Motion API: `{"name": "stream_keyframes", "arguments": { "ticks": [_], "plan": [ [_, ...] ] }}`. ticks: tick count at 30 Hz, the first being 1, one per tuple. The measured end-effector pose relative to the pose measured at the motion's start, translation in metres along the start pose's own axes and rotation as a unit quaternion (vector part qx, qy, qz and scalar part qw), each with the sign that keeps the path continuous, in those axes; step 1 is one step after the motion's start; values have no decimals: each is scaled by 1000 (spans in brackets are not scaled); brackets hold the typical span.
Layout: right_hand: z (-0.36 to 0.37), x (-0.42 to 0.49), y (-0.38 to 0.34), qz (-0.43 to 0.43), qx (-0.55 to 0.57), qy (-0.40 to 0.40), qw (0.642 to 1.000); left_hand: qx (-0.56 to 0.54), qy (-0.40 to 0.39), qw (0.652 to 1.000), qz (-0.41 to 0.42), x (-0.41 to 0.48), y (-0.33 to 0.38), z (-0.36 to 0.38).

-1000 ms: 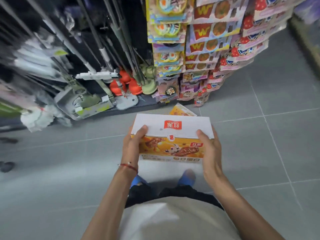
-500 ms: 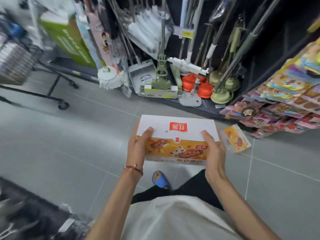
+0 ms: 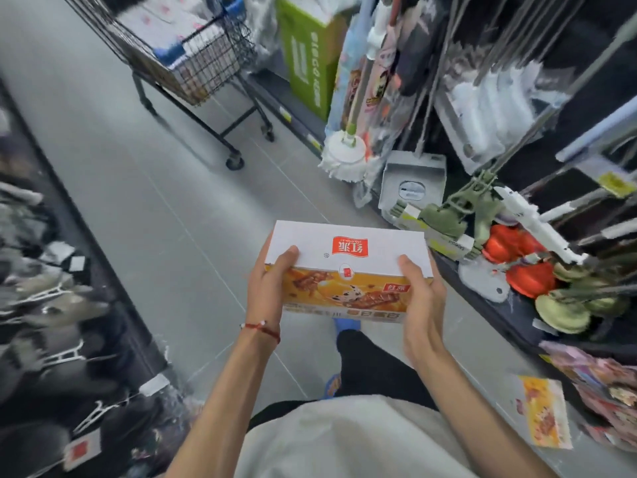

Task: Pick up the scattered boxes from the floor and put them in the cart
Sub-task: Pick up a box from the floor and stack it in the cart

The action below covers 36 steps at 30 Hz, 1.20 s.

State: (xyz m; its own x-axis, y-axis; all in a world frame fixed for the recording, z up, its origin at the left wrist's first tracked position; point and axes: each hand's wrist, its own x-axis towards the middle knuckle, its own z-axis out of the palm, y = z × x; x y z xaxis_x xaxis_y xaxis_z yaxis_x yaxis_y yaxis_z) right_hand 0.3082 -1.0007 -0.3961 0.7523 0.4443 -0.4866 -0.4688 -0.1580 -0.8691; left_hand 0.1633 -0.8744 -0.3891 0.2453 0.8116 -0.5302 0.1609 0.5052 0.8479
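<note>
Left hand (image 3: 267, 291) and right hand (image 3: 422, 298), fingers wrapped round its ends, hold the box (image 3: 348, 250) level above the floor. Advisable: keep it level while walking to the cart (image 3: 193, 56), well ahead, then lower it inside.

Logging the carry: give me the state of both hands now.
Left hand: holding the box by its left end.
Right hand: holding the same box, right end.

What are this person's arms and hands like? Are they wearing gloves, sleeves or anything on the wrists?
No gloves or rings on the left hand or right hand, and no sleeves cover the forearms. A thin red cord bracelet with a small pale bead circles the left wrist; the right wrist wears nothing.
</note>
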Motion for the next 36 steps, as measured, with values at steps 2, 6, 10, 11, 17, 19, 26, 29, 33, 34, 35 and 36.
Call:
{"name": "stream_keyframes", "arguments": {
  "ticks": [2, 6, 10, 11, 17, 19, 26, 29, 33, 34, 35, 36],
  "plan": [
    [31, 25, -11, 0, -10, -20, 1000, -11, 23, 1000, 1, 26, 20, -6],
    [104, 76, -38, 7, -38, -82, 996, -31, 89, 996, 2, 77, 58, -27],
    [174, 114, -56, 7, -69, -131, 989, -56, 136, 989, -7, 122, 88, -51],
    [193, 122, -59, 6, -77, -142, 987, -67, 147, 987, -7, 133, 96, -58],
    [307, 162, -63, 2, -103, -178, 979, -106, 179, 978, -4, 213, 138, -113],
    [348, 173, -62, -2, -115, -170, 979, -111, 181, 977, -1, 246, 155, -135],
    [486, 200, -69, -21, -119, -158, 980, -108, 179, 978, 24, 355, 231, -211],
    [536, 217, -78, -16, -114, -147, 982, -94, 164, 982, 22, 401, 266, -231],
    [601, 255, -93, -25, -101, -134, 985, -79, 154, 985, 20, 468, 309, -248],
    [617, 267, -96, -28, -98, -134, 986, -76, 154, 985, 18, 487, 319, -250],
    [633, 281, -99, -29, -95, -133, 986, -74, 155, 985, 18, 508, 330, -251],
    [648, 296, -101, -29, -90, -129, 987, -68, 156, 985, 20, 527, 341, -252]
  ]
}}
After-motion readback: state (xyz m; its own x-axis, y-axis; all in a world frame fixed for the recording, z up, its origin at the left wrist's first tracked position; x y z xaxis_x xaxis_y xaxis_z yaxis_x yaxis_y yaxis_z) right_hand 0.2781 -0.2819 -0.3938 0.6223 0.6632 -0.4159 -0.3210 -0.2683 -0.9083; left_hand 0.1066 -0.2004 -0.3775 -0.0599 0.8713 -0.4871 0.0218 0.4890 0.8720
